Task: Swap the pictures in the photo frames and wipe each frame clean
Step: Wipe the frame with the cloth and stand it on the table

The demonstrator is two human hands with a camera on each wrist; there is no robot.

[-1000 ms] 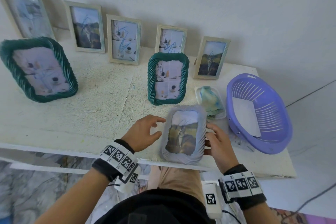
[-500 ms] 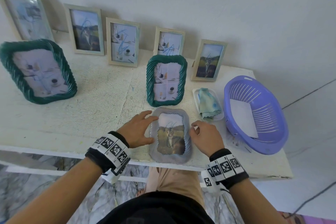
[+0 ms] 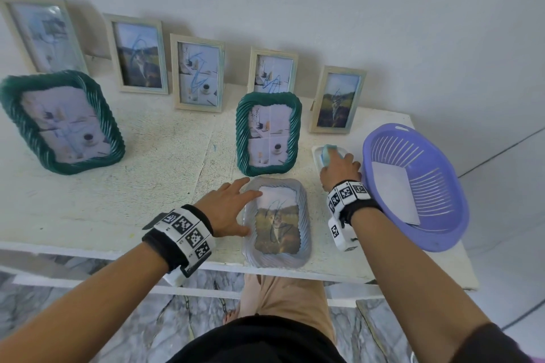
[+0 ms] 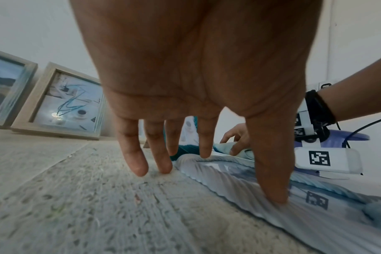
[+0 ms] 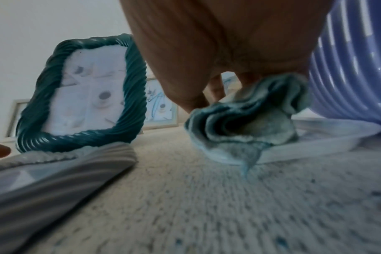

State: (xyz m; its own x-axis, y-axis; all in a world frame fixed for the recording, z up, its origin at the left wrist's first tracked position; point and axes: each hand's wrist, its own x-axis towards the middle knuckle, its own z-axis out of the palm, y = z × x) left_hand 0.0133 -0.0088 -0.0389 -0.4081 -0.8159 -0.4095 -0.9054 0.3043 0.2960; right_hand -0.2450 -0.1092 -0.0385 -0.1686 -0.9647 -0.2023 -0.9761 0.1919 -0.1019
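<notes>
A grey ribbed photo frame (image 3: 277, 221) with a landscape picture lies flat near the table's front edge, glass up with blue scribble on it. My left hand (image 3: 250, 209) rests on its left rim, fingers straight. The left wrist view shows the thumb (image 4: 274, 189) pressing on the grey frame (image 4: 228, 180). My right hand (image 3: 339, 162) is behind and to the right of the frame, over a white dish (image 3: 316, 156). Its fingers pinch the blue-green cloth (image 3: 328, 153). In the right wrist view the bunched cloth (image 5: 250, 123) hangs from my right hand (image 5: 224, 96) over the dish (image 5: 315, 139).
A purple basket (image 3: 427, 224) holding a paper sheet (image 3: 395, 188) stands right of my right hand. Two green ribbed frames (image 3: 63, 124) (image 3: 268, 134) stand upright on the table (image 3: 147, 186). Several wooden frames (image 3: 199, 72) lean along the wall. The table's front edge is close below the grey frame.
The grey frame went from tilted in both hands to flat on the table. My right hand left it and moved back right onto the cloth. The left hand stayed at its left rim.
</notes>
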